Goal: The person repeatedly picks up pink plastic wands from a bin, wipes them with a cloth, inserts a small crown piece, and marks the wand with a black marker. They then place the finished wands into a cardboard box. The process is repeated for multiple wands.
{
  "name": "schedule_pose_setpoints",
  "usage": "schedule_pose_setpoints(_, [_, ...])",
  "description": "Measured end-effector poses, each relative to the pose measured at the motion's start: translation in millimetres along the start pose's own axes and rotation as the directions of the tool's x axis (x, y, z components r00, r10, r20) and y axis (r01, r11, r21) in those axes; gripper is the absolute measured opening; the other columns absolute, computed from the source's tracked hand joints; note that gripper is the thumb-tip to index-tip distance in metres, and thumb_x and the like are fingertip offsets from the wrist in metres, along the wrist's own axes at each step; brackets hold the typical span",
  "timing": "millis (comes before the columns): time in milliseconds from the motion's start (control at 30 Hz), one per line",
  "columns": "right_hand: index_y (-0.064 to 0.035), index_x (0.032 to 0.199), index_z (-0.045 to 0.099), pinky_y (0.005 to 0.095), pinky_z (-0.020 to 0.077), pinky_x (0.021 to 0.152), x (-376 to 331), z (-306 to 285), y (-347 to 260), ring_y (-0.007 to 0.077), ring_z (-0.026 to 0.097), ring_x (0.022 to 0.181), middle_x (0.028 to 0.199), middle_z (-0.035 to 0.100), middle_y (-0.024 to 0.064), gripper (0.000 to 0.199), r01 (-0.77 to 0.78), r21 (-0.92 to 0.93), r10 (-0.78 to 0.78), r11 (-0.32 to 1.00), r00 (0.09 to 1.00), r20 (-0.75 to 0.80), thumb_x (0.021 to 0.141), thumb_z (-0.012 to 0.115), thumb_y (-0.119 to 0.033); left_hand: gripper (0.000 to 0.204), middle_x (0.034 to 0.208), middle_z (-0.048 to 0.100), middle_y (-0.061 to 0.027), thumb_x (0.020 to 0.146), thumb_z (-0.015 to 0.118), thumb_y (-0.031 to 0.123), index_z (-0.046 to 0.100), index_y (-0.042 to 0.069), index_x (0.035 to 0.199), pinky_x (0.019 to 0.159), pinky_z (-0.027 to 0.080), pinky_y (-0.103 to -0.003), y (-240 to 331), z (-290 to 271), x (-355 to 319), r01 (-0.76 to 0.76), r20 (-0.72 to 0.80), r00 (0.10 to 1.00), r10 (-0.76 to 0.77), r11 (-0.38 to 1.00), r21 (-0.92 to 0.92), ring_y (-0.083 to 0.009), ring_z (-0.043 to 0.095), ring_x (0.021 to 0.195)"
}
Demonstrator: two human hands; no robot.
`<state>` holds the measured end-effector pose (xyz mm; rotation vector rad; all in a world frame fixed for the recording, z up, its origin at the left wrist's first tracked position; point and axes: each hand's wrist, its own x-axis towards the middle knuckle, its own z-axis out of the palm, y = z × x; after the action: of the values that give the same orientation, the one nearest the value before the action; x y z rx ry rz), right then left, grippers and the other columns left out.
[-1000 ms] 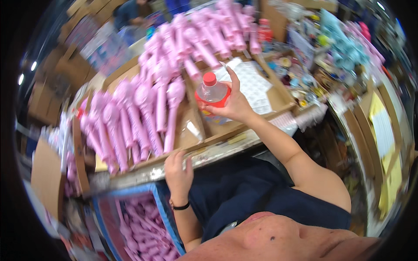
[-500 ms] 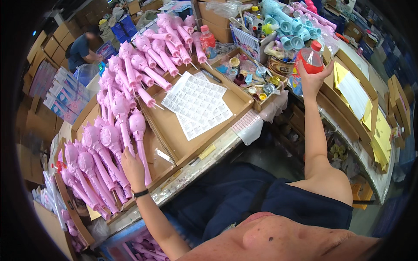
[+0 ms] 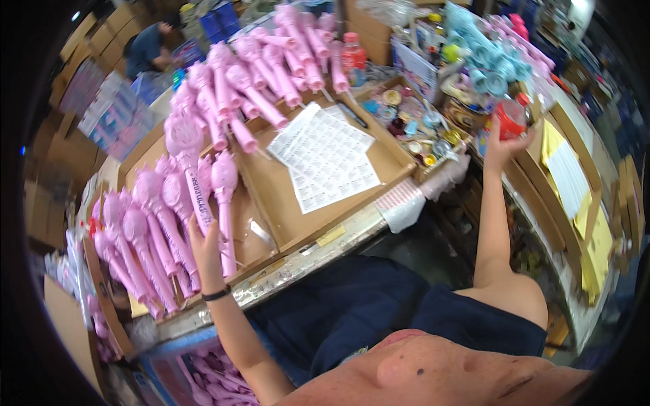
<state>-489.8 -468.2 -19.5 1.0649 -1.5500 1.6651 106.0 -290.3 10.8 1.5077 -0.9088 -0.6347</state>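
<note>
My left hand [image 3: 207,252] is closed round the handle of a pink toy wand [image 3: 192,177], whose round patterned head points away from me. This wand is raised over the others beside it. Another pink wand [image 3: 224,193] lies just to its right. Out to the right, my right hand [image 3: 505,149] is wrapped round a plastic bottle [image 3: 511,119] with a red label and red cap. The bottle leans to the right, near the cluttered paint tray [image 3: 414,139].
Rows of pink wands [image 3: 261,71] fill the left of the table and its far edge. Printed sheets [image 3: 333,169] lie in a shallow cardboard tray [image 3: 284,227], with a black pen [image 3: 353,114] behind. Light-blue toy parts [image 3: 477,51] are piled at the back right. Another person [image 3: 143,53] bends over at far left.
My left hand has lifted a pink wand out of the row. The bottle in my right hand has come lower and tipped to the right. The view has shifted slightly.
</note>
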Motion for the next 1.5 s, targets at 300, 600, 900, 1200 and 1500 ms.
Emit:
schedule_pose_setpoints(300, [-0.0015, 0.119, 0.054, 0.0418, 0.0288, 0.11, -102, -45, -228, 0.0309, 0.035, 0.133, 0.142, 0.037, 0.0173, 0.034, -0.23, 0.728, -0.425, 0.646, 0.683, 0.594, 0.088, 0.066, -0.009, 0.057, 0.103, 0.06, -0.0152, 0.081, 0.072, 0.015, 0.045, -0.002, 0.128, 0.06, 0.052, -0.03, 30, 26, -123, 0.134, 0.32, 0.938, 0.133, 0.713, -0.688, -0.0173, 0.062, 0.073])
schedule_pose_setpoints(600, [-0.0021, 0.104, 0.059, 0.021, 0.0439, 0.076, -119, -84, -357, 0.0053, 0.055, 0.085, 0.093, 0.061, 0.0006, 0.011, -1.0, -0.018, -0.741, 0.02, -0.026, 0.671, 0.093, 0.061, -0.002, 0.072, 0.092, 0.062, -0.0144, 0.085, 0.07, 0.047, 0.043, 0.001, 0.134, 0.054, 0.05, -0.025, 8, 13, -189, 0.27, 0.346, 0.935, 0.082, 0.471, -0.84, -0.0155, 0.061, 0.066])
schedule_pose_setpoints(900, [0.0004, 0.092, 0.061, 0.0283, 0.0481, 0.066, -121, -98, -397, 0.0124, 0.059, 0.073, 0.082, 0.058, 0.0065, 0.012, -0.892, 0.345, -0.943, 0.293, -0.212, 0.255, 0.088, 0.064, -0.01, 0.079, 0.107, 0.063, -0.0188, 0.094, 0.024, 0.068, 0.043, 0.003, 0.134, 0.046, 0.043, -0.023, -9, 26, -222, 0.24, 0.193, 0.97, -0.147, 0.464, -0.853, -0.0146, 0.057, 0.057])
schedule_pose_setpoints(1200, [-0.0008, 0.092, 0.061, 0.0299, 0.0479, 0.066, -112, -94, -403, 0.0164, 0.059, 0.072, 0.08, 0.058, 0.0087, 0.016, -0.819, 0.454, -0.935, 0.352, -0.29, 0.202, 0.087, 0.065, -0.015, 0.079, 0.108, 0.063, -0.0217, 0.095, 0.02, 0.067, 0.042, 0.002, 0.136, 0.045, 0.043, -0.024, -4, 34, -225, 0.225, 0.165, 0.973, -0.164, 0.493, -0.84, -0.0149, 0.056, 0.055])
schedule_pose_setpoints(1500, [-0.0005, 0.09, 0.059, 0.0295, 0.0476, 0.067, -115, -92, -405, 0.0173, 0.058, 0.073, 0.08, 0.058, 0.0087, 0.013, -0.805, 0.515, -0.956, 0.294, -0.249, 0.157, 0.086, 0.065, -0.011, 0.075, 0.107, 0.064, -0.0178, 0.096, 0.021, 0.065, 0.042, 0.004, 0.136, 0.047, 0.044, -0.022, -2, 33, -224, 0.23, 0.177, 0.972, -0.153, 0.489, -0.841, -0.013, 0.057, 0.057])
